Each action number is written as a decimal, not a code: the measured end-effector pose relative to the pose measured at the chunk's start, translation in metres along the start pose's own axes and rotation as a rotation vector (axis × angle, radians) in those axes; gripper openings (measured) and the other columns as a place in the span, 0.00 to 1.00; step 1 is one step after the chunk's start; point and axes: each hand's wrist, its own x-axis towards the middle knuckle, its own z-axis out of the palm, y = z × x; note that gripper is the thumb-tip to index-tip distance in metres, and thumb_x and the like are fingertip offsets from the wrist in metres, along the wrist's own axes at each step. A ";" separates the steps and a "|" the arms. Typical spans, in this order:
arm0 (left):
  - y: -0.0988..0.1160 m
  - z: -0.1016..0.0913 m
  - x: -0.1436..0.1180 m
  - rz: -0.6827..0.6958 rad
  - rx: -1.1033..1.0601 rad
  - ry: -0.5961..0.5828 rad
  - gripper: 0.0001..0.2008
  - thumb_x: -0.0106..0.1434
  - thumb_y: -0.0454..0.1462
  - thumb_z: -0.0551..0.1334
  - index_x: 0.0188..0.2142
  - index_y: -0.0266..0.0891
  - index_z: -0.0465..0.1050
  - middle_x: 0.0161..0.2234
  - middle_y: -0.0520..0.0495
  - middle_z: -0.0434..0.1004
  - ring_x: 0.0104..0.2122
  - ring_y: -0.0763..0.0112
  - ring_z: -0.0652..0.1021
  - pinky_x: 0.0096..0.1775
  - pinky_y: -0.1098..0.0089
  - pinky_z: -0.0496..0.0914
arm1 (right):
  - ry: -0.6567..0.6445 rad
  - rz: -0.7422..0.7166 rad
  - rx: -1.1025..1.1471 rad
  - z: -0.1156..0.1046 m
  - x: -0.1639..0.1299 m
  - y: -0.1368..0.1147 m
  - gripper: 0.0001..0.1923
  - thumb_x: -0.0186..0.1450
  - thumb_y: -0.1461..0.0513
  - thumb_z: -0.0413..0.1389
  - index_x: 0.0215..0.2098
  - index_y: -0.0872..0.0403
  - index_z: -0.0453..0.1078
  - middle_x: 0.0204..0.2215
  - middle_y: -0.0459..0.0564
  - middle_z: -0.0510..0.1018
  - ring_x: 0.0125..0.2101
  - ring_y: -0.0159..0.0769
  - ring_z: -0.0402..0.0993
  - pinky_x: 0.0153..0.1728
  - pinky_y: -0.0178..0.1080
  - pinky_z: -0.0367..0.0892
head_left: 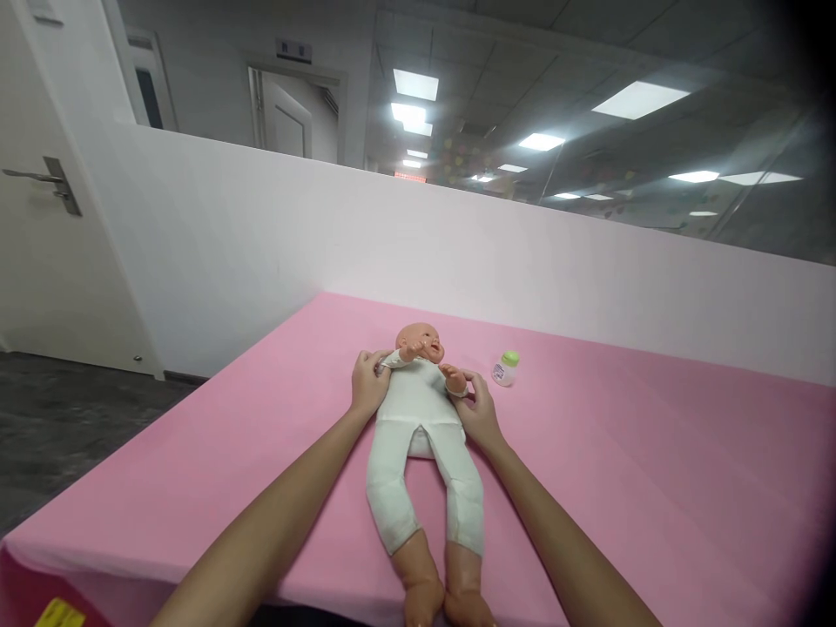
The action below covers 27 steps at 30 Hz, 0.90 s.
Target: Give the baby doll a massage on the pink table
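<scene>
- A doll (410, 396) lay on its back on a pink-covered counter (607, 496), its head toward the white wall (470, 244) and its bare feet at the near edge.
- It wore a white top and white leggings; its head was turned toward the right of the view.
- Both of its forearms were bent up, one small hand close to its chin, the other raised over the side of the chest.
- The left hand (369, 383) had its grip on the doll's sleeve near the shoulder, grasping the cloth between thumb and fingers.
- The right hand (482, 413) was at the doll's other arm, its grip grasping the sleeve near the cuff; some fingertips were hidden.
- A small bottle (504, 370) with a green cap stood on the counter just beyond the right hand, touching neither hand nor doll.
- To the left were a pale door (62, 252) with a metal handle (64, 185) and a dark floor (58, 427).
- Lit ceiling panels (640, 100) showed above the wall.
</scene>
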 end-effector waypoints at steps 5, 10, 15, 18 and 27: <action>0.000 0.015 0.007 0.103 0.128 -0.004 0.18 0.64 0.29 0.59 0.50 0.45 0.79 0.38 0.45 0.67 0.39 0.61 0.73 0.43 0.63 0.71 | 0.070 -0.050 -0.123 0.006 0.000 0.003 0.15 0.64 0.59 0.58 0.49 0.49 0.72 0.47 0.52 0.78 0.50 0.47 0.69 0.48 0.47 0.67; -0.003 0.028 0.018 0.166 0.214 -0.022 0.19 0.63 0.29 0.58 0.51 0.44 0.77 0.42 0.43 0.68 0.43 0.58 0.74 0.46 0.61 0.72 | 0.170 -0.053 -0.170 0.012 0.003 0.003 0.16 0.62 0.62 0.55 0.49 0.50 0.71 0.46 0.52 0.77 0.49 0.48 0.68 0.49 0.48 0.66; -0.003 0.020 0.017 0.164 0.167 -0.031 0.17 0.62 0.28 0.57 0.48 0.43 0.75 0.49 0.42 0.73 0.50 0.55 0.74 0.50 0.58 0.71 | 0.173 -0.049 -0.138 0.014 0.005 0.003 0.16 0.62 0.61 0.56 0.49 0.50 0.72 0.46 0.52 0.77 0.49 0.48 0.69 0.49 0.48 0.66; -0.003 0.008 0.008 0.140 0.089 -0.096 0.16 0.62 0.29 0.56 0.48 0.42 0.72 0.48 0.44 0.76 0.49 0.57 0.75 0.52 0.57 0.71 | 0.160 -0.044 -0.111 0.011 0.004 0.003 0.17 0.62 0.61 0.56 0.50 0.49 0.73 0.48 0.52 0.79 0.51 0.48 0.70 0.50 0.48 0.67; -0.003 -0.004 -0.005 0.078 -0.137 -0.214 0.18 0.64 0.35 0.59 0.54 0.42 0.70 0.53 0.43 0.75 0.55 0.60 0.74 0.56 0.58 0.69 | 0.101 0.021 -0.042 0.003 0.004 -0.002 0.18 0.64 0.56 0.58 0.51 0.48 0.76 0.50 0.52 0.80 0.52 0.48 0.72 0.51 0.49 0.69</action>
